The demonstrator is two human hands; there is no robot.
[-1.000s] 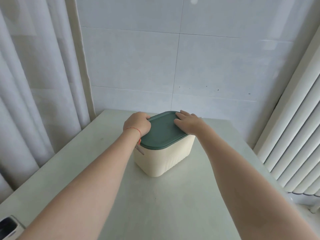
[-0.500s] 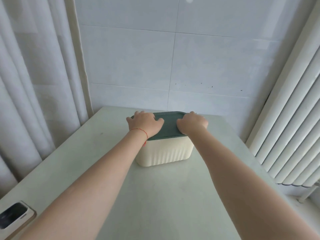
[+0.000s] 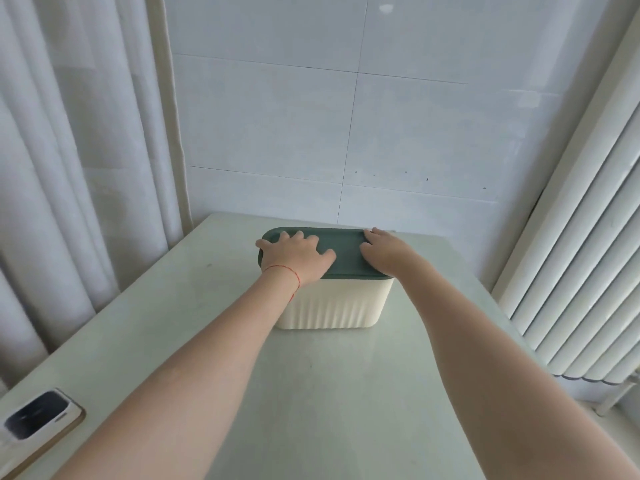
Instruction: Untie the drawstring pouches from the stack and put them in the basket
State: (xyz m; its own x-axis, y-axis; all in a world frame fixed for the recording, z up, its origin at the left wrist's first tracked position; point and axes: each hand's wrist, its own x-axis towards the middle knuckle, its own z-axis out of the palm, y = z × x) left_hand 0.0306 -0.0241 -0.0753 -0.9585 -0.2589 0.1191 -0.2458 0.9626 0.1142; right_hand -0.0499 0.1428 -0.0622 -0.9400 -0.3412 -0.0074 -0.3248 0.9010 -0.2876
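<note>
Pale grey-green stone-look table (image 3: 332,393) fills the lower half of the frame. Nearest item: one phone (image 3: 38,422) at the lower left corner, lying flat by the table's left edge, dark camera block facing up, tan rim showing. Count: one.

Two bare forearms run up from the bottom edge toward the middle of the frame. One thin red string (image 3: 285,271) circles the left wrist, a short end hanging down.

Centre of frame, toward the table's far end: one basket (image 3: 341,304), cream with ribbed walls, standing upright on the table. One dark green lid (image 3: 346,252) sits on top and covers it fully, so nothing inside can be seen. No drawstring pouch shows anywhere in view; count of pouches seen: zero.

Left hand (image 3: 294,256) lies palm down on the left part of the lid, fingers spread and straight, tips toward the lid's far-left rim, thumb pointing right across the green surface. Right hand (image 3: 388,252) rests on the lid's right end, fingers laid over the far right corner; whether they hook under the rim cannot be told. The two hands are apart, a strip of bare lid between them.

Beyond the table: one white tiled wall (image 3: 346,116) across the upper centre. One white curtain (image 3: 69,150) hangs in folds along the left side. One white ribbed radiator (image 3: 588,237) slants down the right side.
</note>
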